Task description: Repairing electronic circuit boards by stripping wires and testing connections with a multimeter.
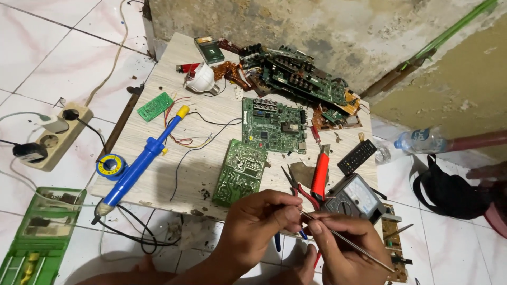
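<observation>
At the near edge of a low wooden board (174,58), the left hand (253,227) and right hand (343,245) both pinch one thin metal rod (343,238), fingers closed for fine control. Nearby lie one blue desoldering pump (138,163), one multimeter (355,198) and three loose circuit boards.

green parts box (31,243) cut by left edge, pliers (296,192) tips behind hands (296,232)

One view only — a head-worn camera looking steeply down and forward at a low board (211,158) on the floor, the wall at 12 o'clock. It sits close — both hands fill the frame's 6 o'clock edge.
</observation>
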